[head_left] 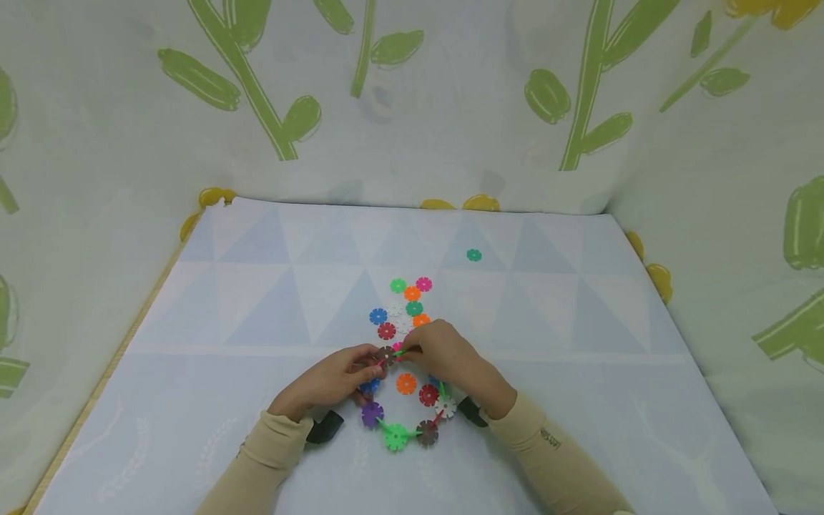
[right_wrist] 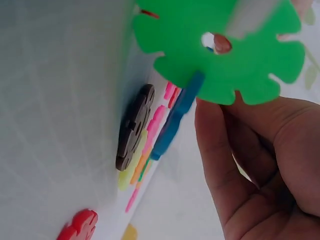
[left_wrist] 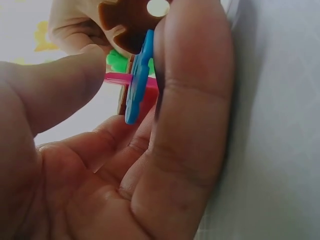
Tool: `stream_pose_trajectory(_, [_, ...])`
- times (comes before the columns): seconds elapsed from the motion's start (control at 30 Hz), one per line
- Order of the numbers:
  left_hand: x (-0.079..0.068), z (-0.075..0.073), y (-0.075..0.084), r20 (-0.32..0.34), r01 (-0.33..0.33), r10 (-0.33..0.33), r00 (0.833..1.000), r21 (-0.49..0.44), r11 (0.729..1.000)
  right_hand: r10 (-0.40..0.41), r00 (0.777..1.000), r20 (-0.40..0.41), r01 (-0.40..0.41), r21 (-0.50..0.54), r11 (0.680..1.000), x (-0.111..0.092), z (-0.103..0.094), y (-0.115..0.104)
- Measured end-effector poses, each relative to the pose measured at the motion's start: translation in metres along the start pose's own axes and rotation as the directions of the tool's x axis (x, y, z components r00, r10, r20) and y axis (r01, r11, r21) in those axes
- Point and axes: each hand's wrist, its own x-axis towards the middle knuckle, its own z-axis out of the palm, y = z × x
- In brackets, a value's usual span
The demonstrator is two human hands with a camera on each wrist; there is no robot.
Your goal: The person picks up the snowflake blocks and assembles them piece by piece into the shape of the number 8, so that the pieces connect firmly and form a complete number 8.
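Note:
A ring-shaped chain of slotted plastic snowflake discs lies between the hands, with a purple disc [head_left: 372,415], a bright green disc [head_left: 395,437] and a white disc [head_left: 445,408] along its near side. At its far left, my left hand [head_left: 341,373] holds the chain beside a brown disc [head_left: 386,355]. The left wrist view shows a blue disc [left_wrist: 139,82] and a pink disc [left_wrist: 117,78] between thumb and fingers. My right hand [head_left: 450,356] pinches a green disc [head_left: 400,352] edge-on at the brown one. Close to the right wrist camera, another green disc [right_wrist: 250,65] has a blue disc [right_wrist: 175,122] slotted into it.
Inside the ring lie a loose orange disc [head_left: 406,384] and a red disc [head_left: 428,395]. Several loose discs, among them a blue one [head_left: 378,316] and a pink one [head_left: 423,285], are scattered beyond the hands. A teal disc [head_left: 473,255] sits apart, farther back.

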Motion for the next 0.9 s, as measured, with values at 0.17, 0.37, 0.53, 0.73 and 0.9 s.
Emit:
stream_pose_trajectory(0.17, [0.002,0.000,0.000,0.009,-0.009,0.009,1.000,-0.006,1.000,-0.024,0.999,-0.025,0.024,-0.022,0.999,-0.001,0.002,-0.001])
stream_pose_trajectory(0.37, [0.004,0.002,0.001,0.007,-0.009,0.010,1.000,-0.019,1.000,-0.084,0.995,-0.051,0.081,-0.059,0.995,-0.001,0.004,-0.001])
stream_pose_trajectory(0.53, [0.003,0.002,0.003,-0.023,0.008,-0.006,1.000,0.060,0.998,-0.091,0.995,-0.039,0.089,-0.058,0.994,-0.001,0.003,-0.002])
stream_pose_trajectory(0.73, [-0.006,-0.002,0.007,-0.093,0.020,0.001,0.996,0.230,0.973,-0.165,0.986,-0.027,0.162,-0.091,0.983,0.001,0.005,-0.006])
stream_pose_trajectory(0.9, [-0.006,-0.003,0.005,-0.079,-0.028,0.050,0.996,0.253,0.967,-0.135,0.991,0.005,0.135,-0.038,0.990,0.001,0.004,-0.002])
